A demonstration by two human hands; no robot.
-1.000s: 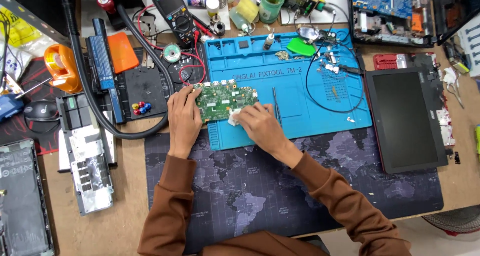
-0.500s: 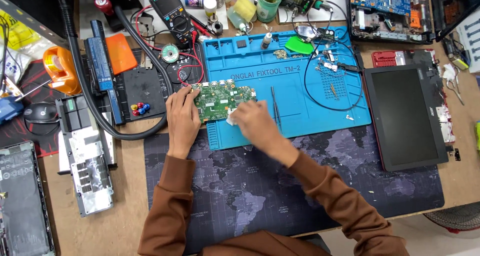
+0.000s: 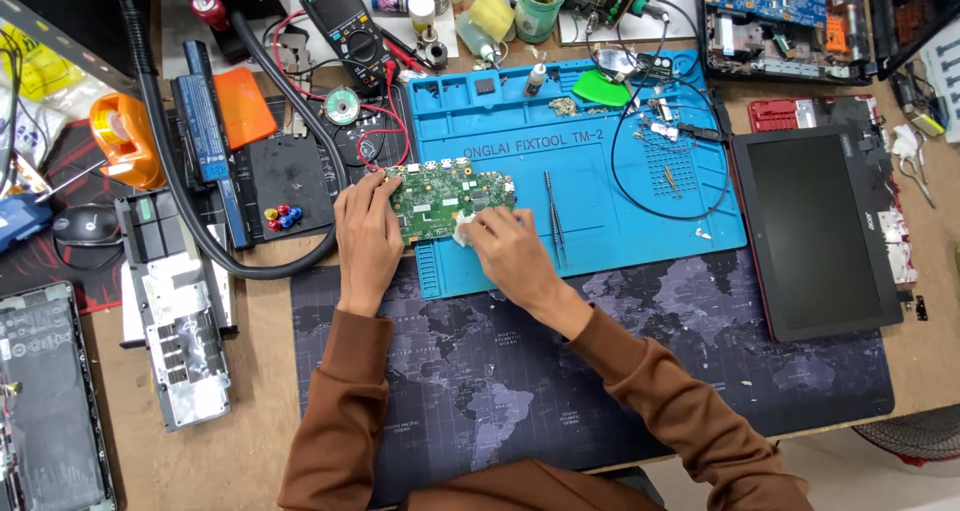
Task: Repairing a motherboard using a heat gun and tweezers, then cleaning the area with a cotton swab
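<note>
Green circuit board (image 3: 445, 196) on left end of blue mat (image 3: 600, 171), partly hidden by hands. Left hand (image 3: 367, 233) flat, pinning left edge. Right hand (image 3: 512, 254) clamped on white wad (image 3: 464, 233) at near edge; grip detail unclear. Tweezers (image 3: 553, 216) just right.

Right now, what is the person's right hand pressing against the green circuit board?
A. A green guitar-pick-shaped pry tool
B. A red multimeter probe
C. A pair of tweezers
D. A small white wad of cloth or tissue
D. The right hand holds a small white wad on the lower edge of the green circuit board, while the tweezers lie untouched on the blue mat.
</note>
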